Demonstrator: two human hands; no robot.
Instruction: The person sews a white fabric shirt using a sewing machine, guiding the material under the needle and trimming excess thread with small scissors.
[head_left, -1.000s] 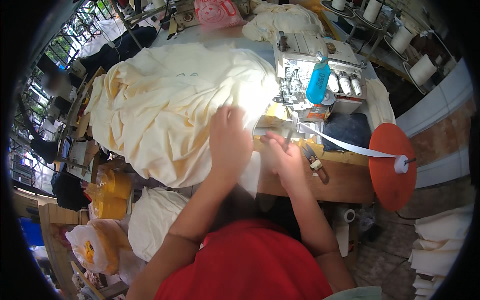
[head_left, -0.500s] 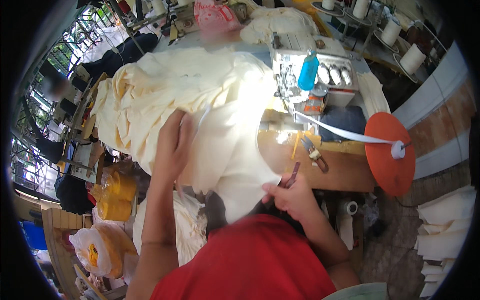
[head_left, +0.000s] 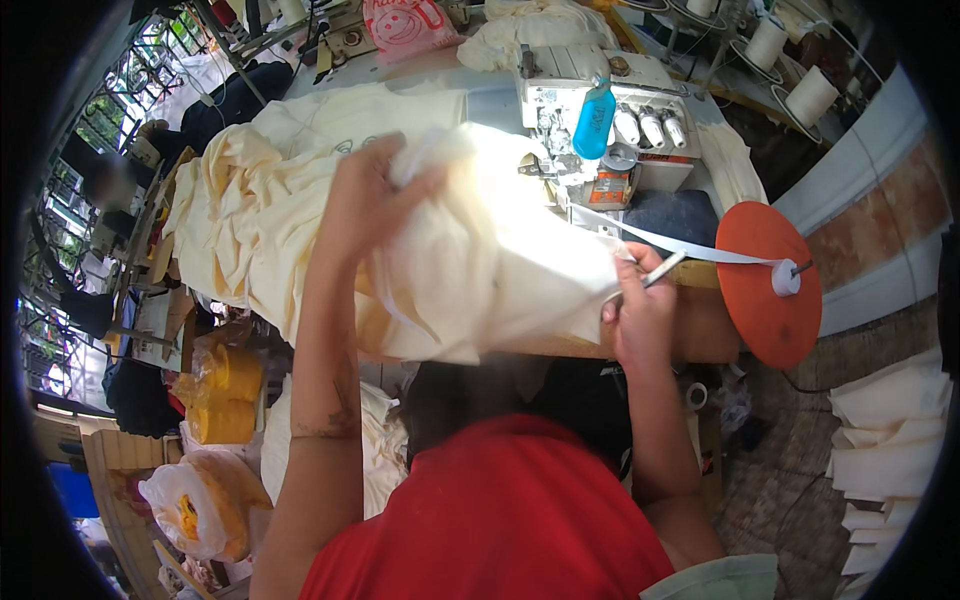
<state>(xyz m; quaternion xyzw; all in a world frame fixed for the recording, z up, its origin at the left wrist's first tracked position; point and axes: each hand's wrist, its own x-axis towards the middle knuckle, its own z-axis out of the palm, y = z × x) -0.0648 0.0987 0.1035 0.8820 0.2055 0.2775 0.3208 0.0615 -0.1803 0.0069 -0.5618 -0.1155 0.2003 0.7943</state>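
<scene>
A cream cloth panel (head_left: 560,275) is stretched between my two hands over the table edge, its middle smeared by motion. My left hand (head_left: 368,205) has the far side of the cloth between thumb and fingers. My right hand (head_left: 645,318) pinches the right corner and also holds a slim tweezer-like tool (head_left: 664,268), its tip pointing up and right. Just beyond the cloth stands a white overlock sewing machine (head_left: 552,66) with a lit needle area. A white tape (head_left: 690,247) runs to it from an orange disc reel (head_left: 765,325).
More cream fabric (head_left: 240,210) lies heaped on the left. A blue object (head_left: 595,122) hangs at the machine's front. Thread cones (head_left: 812,97) stand at the upper right, folded cloth (head_left: 885,440) at the lower right. Bags (head_left: 215,500) and yellow cones (head_left: 225,395) sit at the lower left.
Both hands have moved up and away from my body, the right one also to the right, carrying the cloth up over the table. The snips on the table are now out of sight.
</scene>
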